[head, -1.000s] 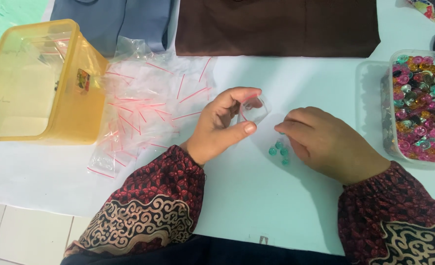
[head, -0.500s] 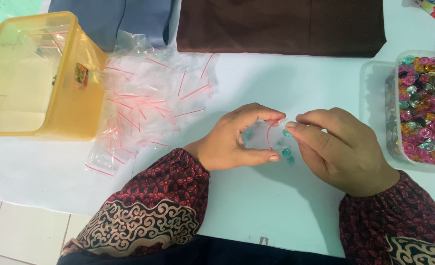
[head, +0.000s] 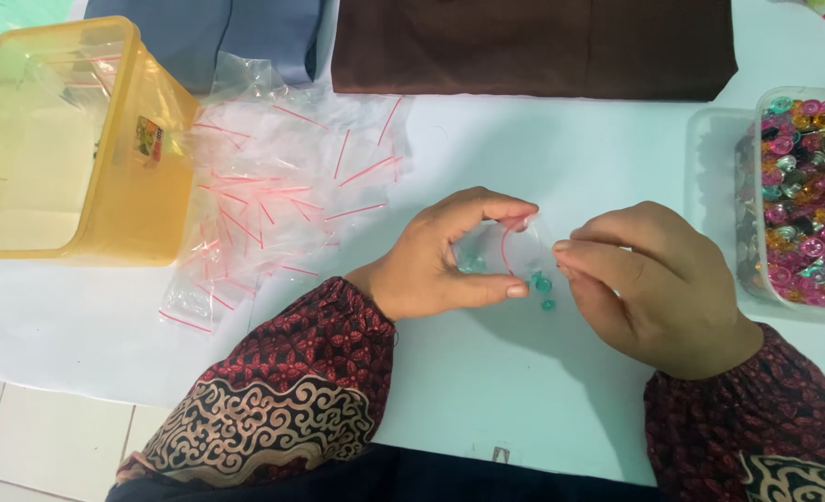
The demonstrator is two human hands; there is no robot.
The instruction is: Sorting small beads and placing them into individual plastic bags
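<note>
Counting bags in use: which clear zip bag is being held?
The small zip bag pinched between both hands; the others lie piled beside the yellow tub.

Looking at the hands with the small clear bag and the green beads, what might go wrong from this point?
1. The small clear bag is pinched only at its edges by the left hand and right hand, so it might slip.
2. The green beads lie loose on the white table and may roll away.
3. The right hand's sleeve is close to the clear tub of coloured beads and might knock it.
</note>
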